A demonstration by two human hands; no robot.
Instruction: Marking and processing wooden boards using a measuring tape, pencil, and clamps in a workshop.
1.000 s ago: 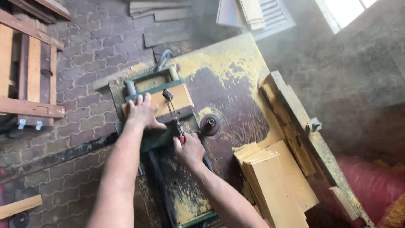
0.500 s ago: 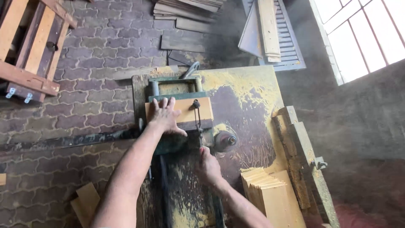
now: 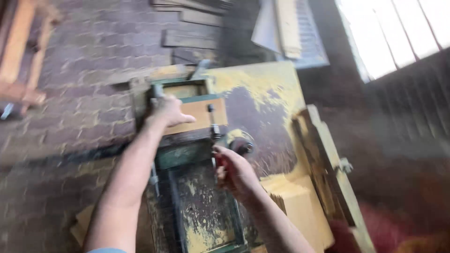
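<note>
**Hands on a board at the saw bench**

While the view is blurring with motion, the left hand (image 3: pixel 169 111) is lying flat, fingers spread, on the near-left end of a pale board (image 3: pixel 199 116). That board is sitting across a green sled (image 3: pixel 180 154), which is resting on the bench (image 3: pixel 269 86), a top dusted thick with yellow sawdust. Just right of the left hand, a dark clamp (image 3: pixel 213 124) is standing upright against the board's right part.

Nearer the body, the right hand (image 3: pixel 234 171) is curling closed around a small handle at the foot of the clamp; what exactly it is gripping is too blurred to tell. Just beyond the right hand's knuckles, a round saw hub (image 3: pixel 243 144) is showing through the bench top, close to the board's right end and apart from the left hand.

To the right of the right hand, a stack (image 3: pixel 300 206) of pale cut boards is lying on the bench edge, and beyond it a rough wooden fence (image 3: pixel 328 164) is running along the bench's right side. Left of the left arm, a brick floor (image 3: pixel 84 61) is spreading out, with a wooden frame (image 3: pixel 21 56) standing at the far left. Ahead of both hands, past the bench, loose planks (image 3: pixel 197 18) are lying on the floor, and a bright window (image 3: pixel 393 28) is glowing at the upper right.
</note>
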